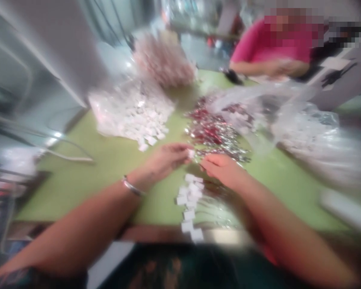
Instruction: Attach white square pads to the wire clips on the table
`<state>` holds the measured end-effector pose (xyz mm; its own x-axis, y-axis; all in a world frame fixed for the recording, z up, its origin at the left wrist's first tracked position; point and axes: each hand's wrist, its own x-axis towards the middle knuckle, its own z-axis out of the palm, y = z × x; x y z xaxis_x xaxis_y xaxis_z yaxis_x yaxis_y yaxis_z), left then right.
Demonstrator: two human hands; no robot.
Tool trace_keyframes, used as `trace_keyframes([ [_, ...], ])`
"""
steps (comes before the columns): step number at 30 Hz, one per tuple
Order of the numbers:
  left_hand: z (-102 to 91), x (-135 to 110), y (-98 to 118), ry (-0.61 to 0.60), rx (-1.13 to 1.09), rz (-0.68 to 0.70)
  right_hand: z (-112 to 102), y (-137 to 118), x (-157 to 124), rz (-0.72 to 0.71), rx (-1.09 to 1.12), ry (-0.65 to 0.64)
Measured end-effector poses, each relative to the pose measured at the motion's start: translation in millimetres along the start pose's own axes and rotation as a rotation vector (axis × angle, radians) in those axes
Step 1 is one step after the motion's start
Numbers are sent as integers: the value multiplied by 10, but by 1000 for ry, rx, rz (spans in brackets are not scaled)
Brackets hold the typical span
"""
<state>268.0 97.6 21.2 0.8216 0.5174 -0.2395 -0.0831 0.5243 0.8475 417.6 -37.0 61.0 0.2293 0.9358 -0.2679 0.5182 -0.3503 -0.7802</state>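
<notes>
Pinched in the fingertips of my left hand (176, 155) is a small white block (191, 153). My right hand (218, 165) is closed just to the right of it, fingertips pointing at the block. Blur hides what those fingers grip. Beyond my right hand spreads a heap of thin red and silver shiny pieces (213, 130). Below both hands, a column of white blocks (189, 214) runs to the front edge, with thin silvery strips (218, 204) lying to their right. More loose white blocks (150, 124) spill from a clear plastic bag (105, 108) beyond my left hand.
A large pinkish bundle (165, 60) stands at the back of the green table (108, 168). Clear plastic bags (313, 132) cover the right side. Across the table sits a person in a pink top (255, 44), hands together. A pale curved rod (75, 157) juts in from the left.
</notes>
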Motion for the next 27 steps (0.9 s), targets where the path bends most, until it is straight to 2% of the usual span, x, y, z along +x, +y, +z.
trace_keyframes([
  [3, -4, -11, 5, -28, 85, 41, -11, 24, -13, 135, 266, -87],
  [6, 1, -35, 25, -28, 300, 167, -29, 76, -14, 204, 465, -166],
  [9, 12, -67, 49, -44, 518, 325, -49, 126, -17, 206, 638, -231],
  [11, 16, -76, 52, -78, 577, 384, -50, 143, -18, 186, 709, -261],
  [14, 13, -61, 28, -83, 567, 378, -31, 146, -7, 168, 742, -251],
  [18, 13, -33, -19, -58, 466, 332, -5, 157, 20, 106, 772, -142],
  [22, 45, -37, -31, -75, 432, 267, 2, 136, 5, 17, 695, -64],
  [27, 70, -35, -45, -40, 459, 233, 27, 34, -39, -91, 185, 144],
])
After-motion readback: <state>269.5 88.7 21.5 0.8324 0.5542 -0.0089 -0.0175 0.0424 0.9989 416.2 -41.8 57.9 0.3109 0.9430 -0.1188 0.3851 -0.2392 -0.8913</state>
